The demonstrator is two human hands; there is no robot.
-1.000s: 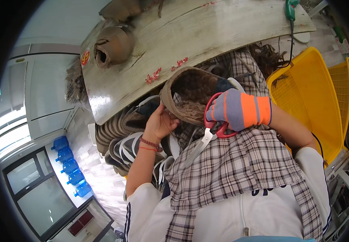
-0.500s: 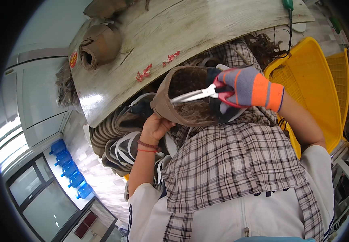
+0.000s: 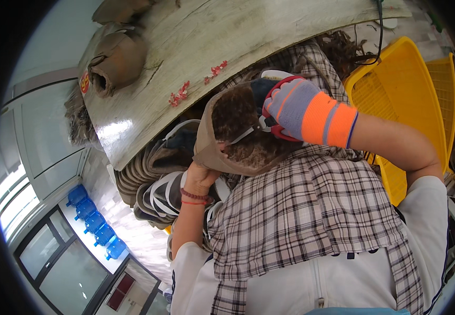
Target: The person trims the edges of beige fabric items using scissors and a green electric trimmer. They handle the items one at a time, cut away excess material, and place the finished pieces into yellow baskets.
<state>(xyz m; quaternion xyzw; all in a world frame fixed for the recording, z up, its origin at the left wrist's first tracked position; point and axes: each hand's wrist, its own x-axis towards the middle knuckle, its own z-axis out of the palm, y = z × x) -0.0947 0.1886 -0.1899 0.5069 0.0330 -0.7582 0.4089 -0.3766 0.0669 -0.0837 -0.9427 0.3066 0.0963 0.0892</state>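
Observation:
A brown, fur-lined piece like a boot upper [image 3: 205, 137] is held in front of my chest, its open mouth facing me. My bare left hand [image 3: 202, 177] is closed on its lower left edge, the thumb outside and fingertips showing inside by the lining. My right hand [image 3: 296, 107], in a grey and orange glove, is closed round the red handles of a pair of scissors [image 3: 263, 124]. The scissors' silver blades reach into the mouth, pointing left toward my left fingertips. Whether the tips touch the lining I cannot tell.
A wooden-topped table [image 3: 185, 47] lies ahead, with similar brown pieces [image 3: 120, 60] at its left. Stacked dark and grey pieces [image 3: 146, 157] sit left of my lap, which a plaid apron [image 3: 290, 210] covers. Yellow baskets [image 3: 406, 89] stand at right; blue water bottles [image 3: 96, 226] line the far left.
The scissors have swung so their tips sit deeper against the lining, with less blade showing. My right hand has shifted slightly left and up. Left fingertips now show inside the piece, which has tilted.

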